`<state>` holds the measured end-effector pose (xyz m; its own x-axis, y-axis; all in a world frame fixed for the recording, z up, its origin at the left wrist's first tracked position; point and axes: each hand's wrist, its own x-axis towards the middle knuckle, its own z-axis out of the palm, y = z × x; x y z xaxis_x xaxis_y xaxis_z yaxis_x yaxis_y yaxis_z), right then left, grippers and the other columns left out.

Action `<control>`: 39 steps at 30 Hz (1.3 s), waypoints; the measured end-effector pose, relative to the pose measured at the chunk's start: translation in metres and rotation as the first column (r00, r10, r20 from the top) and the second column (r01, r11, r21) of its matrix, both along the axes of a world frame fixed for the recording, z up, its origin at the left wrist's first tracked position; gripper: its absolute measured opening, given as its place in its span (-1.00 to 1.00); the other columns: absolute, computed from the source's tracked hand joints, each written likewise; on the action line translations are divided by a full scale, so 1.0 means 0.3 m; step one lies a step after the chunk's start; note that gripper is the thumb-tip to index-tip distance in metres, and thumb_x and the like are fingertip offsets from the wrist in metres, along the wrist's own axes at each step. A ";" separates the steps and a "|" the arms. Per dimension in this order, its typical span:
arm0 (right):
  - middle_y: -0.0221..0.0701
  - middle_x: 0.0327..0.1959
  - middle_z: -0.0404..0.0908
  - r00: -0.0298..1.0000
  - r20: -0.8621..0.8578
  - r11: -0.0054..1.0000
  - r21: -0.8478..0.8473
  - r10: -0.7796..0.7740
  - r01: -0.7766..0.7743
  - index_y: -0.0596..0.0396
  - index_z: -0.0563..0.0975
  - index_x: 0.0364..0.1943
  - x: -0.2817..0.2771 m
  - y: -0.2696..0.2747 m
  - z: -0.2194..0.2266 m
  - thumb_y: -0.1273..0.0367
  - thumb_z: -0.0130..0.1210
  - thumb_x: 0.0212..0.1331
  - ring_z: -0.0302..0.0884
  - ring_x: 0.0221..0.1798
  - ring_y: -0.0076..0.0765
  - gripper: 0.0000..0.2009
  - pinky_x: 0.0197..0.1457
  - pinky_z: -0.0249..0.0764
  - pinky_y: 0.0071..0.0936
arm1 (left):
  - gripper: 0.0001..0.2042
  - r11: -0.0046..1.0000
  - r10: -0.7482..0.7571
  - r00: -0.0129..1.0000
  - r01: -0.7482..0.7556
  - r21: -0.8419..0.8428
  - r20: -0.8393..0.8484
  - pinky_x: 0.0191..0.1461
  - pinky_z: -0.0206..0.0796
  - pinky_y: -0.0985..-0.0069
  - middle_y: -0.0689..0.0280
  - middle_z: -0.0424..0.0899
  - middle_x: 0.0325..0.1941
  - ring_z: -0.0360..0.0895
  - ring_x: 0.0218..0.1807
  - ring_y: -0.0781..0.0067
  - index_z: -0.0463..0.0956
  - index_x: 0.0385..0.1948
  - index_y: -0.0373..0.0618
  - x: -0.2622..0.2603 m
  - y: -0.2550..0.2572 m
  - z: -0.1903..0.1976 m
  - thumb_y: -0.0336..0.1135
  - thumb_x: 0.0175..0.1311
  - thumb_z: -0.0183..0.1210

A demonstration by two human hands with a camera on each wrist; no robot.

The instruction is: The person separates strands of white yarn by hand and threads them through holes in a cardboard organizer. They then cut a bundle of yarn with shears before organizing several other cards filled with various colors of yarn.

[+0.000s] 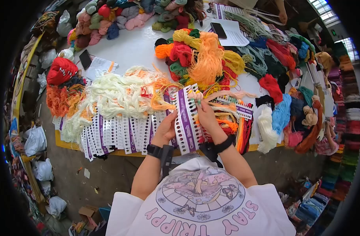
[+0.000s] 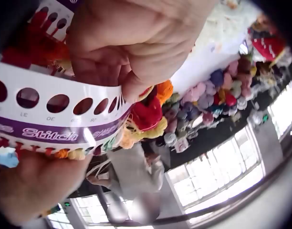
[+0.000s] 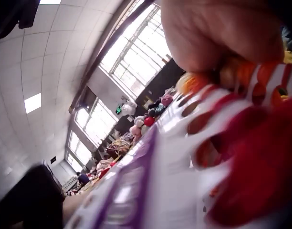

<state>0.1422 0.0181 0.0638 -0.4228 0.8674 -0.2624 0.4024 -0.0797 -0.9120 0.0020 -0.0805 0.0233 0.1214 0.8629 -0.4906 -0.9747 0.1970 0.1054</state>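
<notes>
In the head view a white punched thread card (image 1: 186, 118) with a purple printed band is held up over the table's near edge. Its left edge is gripped by my left hand (image 1: 168, 126). My right hand (image 1: 207, 117) holds its right edge, where coloured thread ends hang in the holes. The left wrist view shows the card (image 2: 50, 134) bent in a curve, with the left thumb at its end and the right hand (image 2: 41, 183) behind its lower edge. Red thread (image 3: 251, 176) fills holes in the right wrist view, just below my right hand (image 3: 222, 38).
Cream and orange threads (image 1: 121, 92) lie over a row of similar cards (image 1: 129, 133) on the left. A heap of bright skeins (image 1: 205, 59) stands ahead. Two phones (image 1: 85, 59) lie on the white table (image 1: 136, 43). More skeins (image 1: 281, 110) lie at right.
</notes>
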 end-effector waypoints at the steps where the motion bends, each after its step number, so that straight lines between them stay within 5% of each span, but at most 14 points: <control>1: -0.05 -0.26 0.50 0.991 -0.118 0.989 -0.143 -0.065 0.048 0.21 0.40 -0.15 -0.018 0.003 -0.006 0.28 0.01 0.04 0.43 -0.15 0.04 -0.67 -0.09 0.33 -0.26 | -0.72 1.000 0.012 0.999 -0.013 -0.022 -0.047 -0.05 0.39 0.41 0.19 0.54 -0.14 0.52 -0.15 0.38 0.36 -0.10 -0.21 0.010 0.012 0.006 -0.25 0.24 -0.04; 4: -0.09 -0.29 0.51 0.957 -0.264 0.928 -0.371 -0.119 0.013 0.22 0.42 -0.18 -0.025 -0.017 0.072 0.26 0.02 0.05 0.45 -0.16 -0.07 -0.67 -0.08 0.33 -0.32 | -0.75 0.998 0.045 0.974 -0.034 0.055 -0.220 -0.12 0.40 0.47 0.23 0.55 -0.19 0.52 -0.18 0.43 0.38 -0.14 -0.19 -0.009 0.035 0.025 -0.26 0.24 -0.03; 8: -0.28 -0.28 0.54 0.951 0.270 0.914 0.330 0.149 -0.236 0.18 0.44 -0.17 0.025 -0.009 0.296 0.26 0.03 0.08 0.47 -0.22 -0.45 -0.69 -0.14 0.37 -0.49 | -0.75 0.961 -0.079 0.971 0.135 0.242 -0.226 -0.27 0.43 0.54 0.29 0.54 -0.28 0.52 -0.28 0.47 0.36 -0.16 -0.18 -0.046 0.051 0.067 -0.26 0.20 0.03; 11: -0.43 -0.40 0.55 0.994 0.010 0.974 0.201 0.108 -0.108 0.18 0.46 -0.19 0.091 -0.001 0.614 0.40 0.11 0.00 0.42 -0.34 -0.63 -0.74 -0.25 0.37 -0.60 | -0.65 0.832 -0.216 0.918 0.351 0.428 -0.334 -0.33 0.44 0.58 0.23 0.51 -0.31 0.51 -0.32 0.45 0.29 -0.05 -0.20 -0.150 0.070 0.141 -0.38 0.11 0.08; 15: -0.50 -0.31 0.53 0.996 0.042 0.948 0.304 0.081 -0.090 0.19 0.46 -0.14 0.243 -0.015 0.884 0.49 0.07 0.00 0.40 -0.30 -0.68 -0.73 -0.21 0.33 -0.68 | -0.48 0.848 0.101 0.533 0.396 0.353 -0.840 -0.33 0.44 0.54 0.25 0.49 -0.25 0.49 -0.33 0.52 0.17 0.09 -0.10 -0.244 0.192 0.189 -0.19 0.09 0.12; 17: -0.43 -0.22 0.50 0.975 -0.117 0.917 0.332 -0.190 0.219 0.20 0.41 -0.06 0.326 -0.047 1.015 0.55 0.01 0.00 0.42 -0.23 -0.60 -0.66 -0.15 0.34 -0.65 | -0.46 0.683 -0.036 0.831 0.426 0.593 -0.555 -0.36 0.43 0.57 0.23 0.50 -0.23 0.51 -0.30 0.47 0.12 0.14 -0.07 -0.336 0.240 0.157 -0.06 0.16 0.01; 19: -0.35 -0.12 0.48 0.963 -0.139 0.838 0.475 -0.230 0.268 0.25 0.34 0.02 0.489 -0.064 1.134 0.54 -0.05 0.01 0.43 -0.12 -0.53 -0.61 -0.05 0.32 -0.61 | -0.45 0.785 -0.086 0.943 0.264 0.561 -0.323 -0.27 0.43 0.53 0.16 0.45 -0.11 0.49 -0.22 0.42 0.07 0.17 -0.06 -0.402 0.265 0.184 -0.04 0.19 -0.04; 23: -0.34 -0.11 0.44 0.855 -0.021 0.538 0.768 -0.519 0.346 0.23 0.32 -0.01 0.858 -0.183 1.376 0.39 -0.03 0.12 0.39 -0.09 -0.48 -0.65 -0.04 0.31 -0.53 | -0.48 0.837 0.168 0.878 0.113 0.535 -0.448 0.00 0.33 0.32 0.11 0.22 0.16 0.29 0.10 0.17 0.02 0.21 0.08 -0.558 0.313 0.092 -0.08 0.23 -0.09; 25: -0.34 -0.11 0.43 0.612 0.145 0.542 0.648 -0.777 0.535 0.24 0.33 -0.01 1.153 -0.345 1.560 0.38 -0.03 0.13 0.38 -0.08 -0.48 -0.66 0.00 0.28 -0.52 | -0.50 0.937 0.160 0.719 0.105 0.334 -0.676 0.05 0.29 0.28 0.14 0.19 0.20 0.23 0.16 0.14 0.03 0.20 0.12 -0.655 0.333 -0.002 -0.11 0.23 -0.09; 27: -0.32 -0.11 0.42 0.576 0.250 0.443 0.869 -0.778 0.221 0.22 0.36 -0.06 1.178 -0.454 1.584 0.35 -0.01 0.13 0.38 -0.08 -0.44 -0.68 0.04 0.26 -0.49 | -0.52 0.979 0.099 0.729 0.050 0.197 -0.678 0.15 0.19 0.27 0.18 0.17 0.23 0.18 0.22 0.17 0.05 0.19 0.07 -0.704 0.254 0.072 -0.13 0.24 -0.07; 29: -0.33 -0.11 0.42 0.510 0.294 0.431 0.886 -0.808 0.171 0.20 0.38 -0.09 1.374 -0.609 1.706 0.35 0.02 0.10 0.38 -0.09 -0.44 -0.69 0.04 0.27 -0.50 | -0.50 0.994 0.055 0.900 -0.008 0.110 -0.432 0.11 0.22 0.24 0.15 0.22 0.19 0.26 0.15 0.15 0.09 0.14 -0.04 -0.921 0.211 -0.128 -0.17 0.19 0.02; 33: -0.08 -0.44 0.51 0.322 0.139 0.266 0.880 -0.936 0.394 0.36 0.46 -0.35 1.290 -0.789 1.769 0.54 0.05 -0.01 0.49 -0.44 -0.14 -0.86 -0.33 0.49 -0.29 | -0.58 0.989 -0.140 0.876 0.144 -0.026 -0.462 0.10 0.23 0.38 0.24 0.30 0.17 0.25 0.17 0.28 0.21 0.07 -0.05 -1.139 0.041 -0.146 -0.09 0.22 -0.04; 37: -0.18 -0.35 0.51 0.353 0.572 0.645 0.751 -0.741 0.137 0.29 0.50 -0.29 1.211 -0.767 1.813 0.47 0.00 0.07 0.43 -0.34 -0.29 -0.83 -0.20 0.40 -0.38 | -0.61 0.975 -0.049 0.656 -0.131 -0.177 -0.753 -0.05 0.32 0.49 0.27 0.45 0.02 0.44 -0.02 0.47 0.40 -0.14 -0.13 -1.194 -0.187 -0.076 -0.02 0.16 0.02; 39: -0.26 -0.23 0.47 0.374 0.674 0.752 0.649 -0.637 0.112 0.24 0.44 -0.19 1.247 -0.670 1.767 0.41 0.02 0.07 0.40 -0.21 -0.37 -0.77 -0.08 0.33 -0.43 | -0.56 0.797 -0.573 0.101 -0.163 -0.582 -0.813 -0.25 0.40 0.46 0.17 0.57 -0.25 0.55 -0.25 0.43 0.44 -0.24 -0.21 -1.358 -0.263 -0.171 0.04 0.10 0.06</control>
<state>0.5165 -0.1828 0.5938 0.1801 0.9660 0.1855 0.9813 -0.1634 -0.1020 -0.4054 -0.1592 -0.0280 -0.6097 0.5240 -0.5947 -0.0272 0.7360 0.6764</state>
